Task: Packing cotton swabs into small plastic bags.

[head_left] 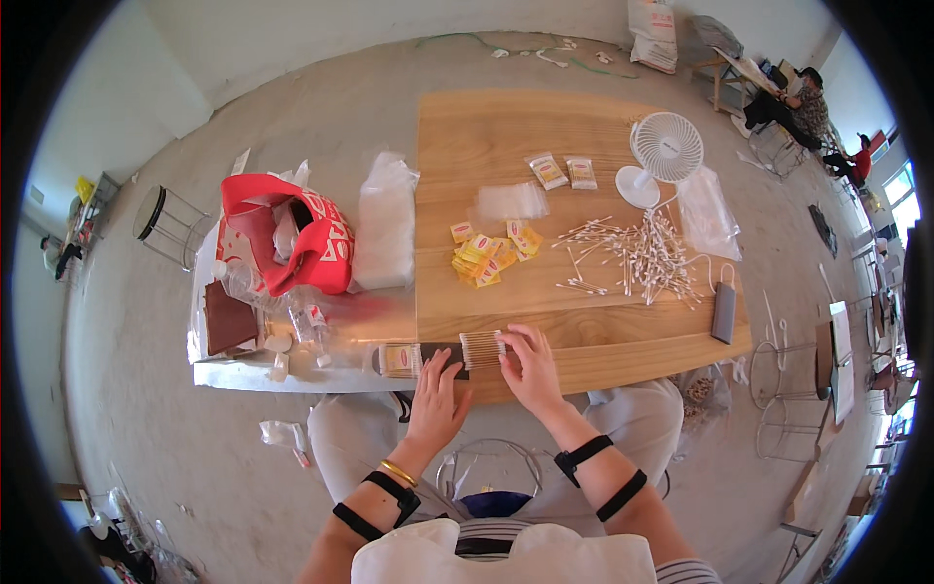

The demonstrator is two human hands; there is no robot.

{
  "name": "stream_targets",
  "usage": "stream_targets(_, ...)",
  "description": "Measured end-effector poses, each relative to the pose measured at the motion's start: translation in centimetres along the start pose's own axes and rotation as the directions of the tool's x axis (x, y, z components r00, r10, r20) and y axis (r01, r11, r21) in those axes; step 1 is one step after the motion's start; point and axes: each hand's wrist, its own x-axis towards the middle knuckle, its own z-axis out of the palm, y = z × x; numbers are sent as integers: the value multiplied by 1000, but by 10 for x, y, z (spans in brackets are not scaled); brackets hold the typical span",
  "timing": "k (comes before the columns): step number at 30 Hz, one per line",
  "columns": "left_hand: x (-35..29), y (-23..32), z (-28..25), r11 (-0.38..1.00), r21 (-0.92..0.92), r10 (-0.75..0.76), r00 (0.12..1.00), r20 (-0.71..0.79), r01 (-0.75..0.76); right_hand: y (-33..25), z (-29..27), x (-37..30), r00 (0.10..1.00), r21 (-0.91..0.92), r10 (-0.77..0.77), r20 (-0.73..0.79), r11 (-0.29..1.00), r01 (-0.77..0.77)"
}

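My left hand [438, 401] lies with outstretched fingers over a dark flat piece [454, 356] near the table's front edge. Just left of it is a clear packet of cotton swabs with a yellow label card [398, 360]. To the right of the dark piece, cotton swabs [480, 348] are lined up side by side in a row. My right hand [531, 375] is at the right end of that row, thumb and fingers curved and apart, the fingertips close to or touching the last swabs. A loose heap of cotton swabs [654, 255] is spread farther back on the right.
Yellow cards [484, 257], clear plastic sleeves [512, 201] and two filled packets [564, 172] lie mid-table. A white fan [665, 148] stands behind the swab heap; a grey power bank [723, 313] is at the right edge. A red bag [326, 238] and plastic bottle [243, 280] crowd the left.
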Motion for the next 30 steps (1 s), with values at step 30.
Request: stream_targets(30,1,12,7,971,233,32,997,76,-49,3,14,-11,991,-158,-120,-59,981,110)
